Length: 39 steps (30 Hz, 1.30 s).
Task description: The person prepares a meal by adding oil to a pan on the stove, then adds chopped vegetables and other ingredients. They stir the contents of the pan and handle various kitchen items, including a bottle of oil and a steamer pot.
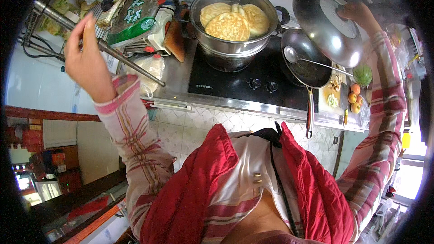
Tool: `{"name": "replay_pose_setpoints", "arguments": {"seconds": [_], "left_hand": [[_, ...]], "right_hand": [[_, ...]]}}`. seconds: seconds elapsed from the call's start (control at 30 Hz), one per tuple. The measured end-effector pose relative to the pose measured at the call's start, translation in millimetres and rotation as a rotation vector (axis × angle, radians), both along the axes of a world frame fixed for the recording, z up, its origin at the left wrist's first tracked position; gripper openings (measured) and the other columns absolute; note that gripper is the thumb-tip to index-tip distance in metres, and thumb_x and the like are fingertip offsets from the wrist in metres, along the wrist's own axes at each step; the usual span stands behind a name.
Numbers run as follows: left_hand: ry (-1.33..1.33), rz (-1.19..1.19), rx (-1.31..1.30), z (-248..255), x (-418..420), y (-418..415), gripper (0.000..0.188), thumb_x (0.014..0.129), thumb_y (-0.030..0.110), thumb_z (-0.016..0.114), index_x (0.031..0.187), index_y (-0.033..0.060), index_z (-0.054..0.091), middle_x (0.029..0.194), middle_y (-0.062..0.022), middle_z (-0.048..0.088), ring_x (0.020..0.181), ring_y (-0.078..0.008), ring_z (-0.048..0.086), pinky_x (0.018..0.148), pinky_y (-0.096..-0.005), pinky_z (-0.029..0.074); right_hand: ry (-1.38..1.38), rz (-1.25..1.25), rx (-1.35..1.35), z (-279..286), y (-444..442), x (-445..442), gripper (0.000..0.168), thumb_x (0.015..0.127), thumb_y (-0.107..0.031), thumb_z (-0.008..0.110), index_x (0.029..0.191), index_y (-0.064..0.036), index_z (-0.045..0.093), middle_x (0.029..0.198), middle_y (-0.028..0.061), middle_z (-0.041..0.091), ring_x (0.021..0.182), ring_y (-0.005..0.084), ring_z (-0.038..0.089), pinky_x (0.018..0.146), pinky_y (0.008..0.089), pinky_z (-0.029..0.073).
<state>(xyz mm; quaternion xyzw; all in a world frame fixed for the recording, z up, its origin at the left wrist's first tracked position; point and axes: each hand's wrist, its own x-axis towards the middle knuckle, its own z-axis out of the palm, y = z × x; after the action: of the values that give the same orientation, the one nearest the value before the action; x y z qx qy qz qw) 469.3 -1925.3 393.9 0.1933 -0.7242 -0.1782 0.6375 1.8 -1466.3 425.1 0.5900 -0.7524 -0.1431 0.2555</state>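
My right hand (360, 15) grips the knob of a domed metal lid (327, 28), which is held tilted above a frying pan (300, 69) at the right of the cooktop. A metal ladle (290, 54) rests across that pan. My left hand (86, 54) is raised at the left, in front of a metal rack post (125, 61); whether it touches the post or holds anything cannot be told. Between the hands, a steel steamer pot (234, 51) stands uncovered on the black cooktop (223, 83). Several browned flatbreads (227, 26) lie inside it.
Left of the cooktop are a green-printed plastic bag (130, 17), a wooden board (175, 42) and a clear bag of pale food (149, 71). On the right lie a cutting board (330, 93) with cut food, apples (355, 108), a green round fruit or vegetable (362, 75) and a yellow-handled knife (346, 118). The pan's handle (310, 115) overhangs the counter edge.
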Motion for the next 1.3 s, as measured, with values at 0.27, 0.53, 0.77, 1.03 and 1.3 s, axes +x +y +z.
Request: {"name": "replay_pose_setpoints", "arguments": {"seconds": [0.27,0.53,0.77,1.03,1.3], "left_hand": [[-0.193,0.105,0.345,-91,65,-15,0.016,0.086,0.016,0.063,0.095,0.0036,0.069,0.091,-0.0057,0.067,0.082,-0.0128,0.059,0.074,-0.0249,0.045],[-0.258,-0.024,0.502,-148,82,4,0.018,0.085,0.021,0.064,0.093,0.0056,0.069,0.087,-0.0058,0.065,0.08,-0.0162,0.058,0.073,-0.0267,0.045],[-0.291,-0.071,0.674,-180,96,9,0.016,0.085,0.019,0.063,0.092,0.0054,0.069,0.086,-0.004,0.064,0.074,-0.0117,0.056,0.067,-0.0245,0.043],[-0.301,-0.024,0.729,-195,118,2,0.016,0.086,0.017,0.062,0.091,0.0034,0.068,0.083,-0.0023,0.065,0.072,-0.0095,0.055,0.063,-0.0235,0.042],[-0.275,-0.093,0.771,-211,115,-3,0.016,0.085,0.017,0.063,0.092,0.0032,0.068,0.082,-0.0017,0.065,0.07,-0.0083,0.054,0.064,-0.0225,0.042]], "right_hand": [[-0.663,-0.324,-0.313,11,-120,75,0.028,0.074,-0.03,0.072,0.078,-0.002,0.069,0.065,0.0082,0.062,0.06,0.0148,0.055,0.061,0.0321,0.045],[-0.64,-0.219,-0.118,-12,-236,102,0.041,0.064,-0.038,0.07,0.076,0.002,0.068,0.065,0.017,0.061,0.06,0.0262,0.059,0.063,0.0366,0.048],[-0.516,-0.225,-0.065,-40,-295,115,0.045,0.064,-0.043,0.069,0.076,0.001,0.068,0.073,0.0203,0.064,0.074,0.032,0.063,0.071,0.0387,0.049],[-0.633,-0.298,-0.001,-48,-313,113,0.047,0.063,-0.044,0.072,0.084,-0.002,0.068,0.082,0.0174,0.065,0.08,0.0312,0.063,0.073,0.0386,0.047],[-0.618,-0.222,-0.087,-54,-310,106,0.041,0.067,-0.04,0.071,0.083,-0.002,0.068,0.077,0.0177,0.064,0.077,0.0315,0.062,0.072,0.0385,0.046]]}}
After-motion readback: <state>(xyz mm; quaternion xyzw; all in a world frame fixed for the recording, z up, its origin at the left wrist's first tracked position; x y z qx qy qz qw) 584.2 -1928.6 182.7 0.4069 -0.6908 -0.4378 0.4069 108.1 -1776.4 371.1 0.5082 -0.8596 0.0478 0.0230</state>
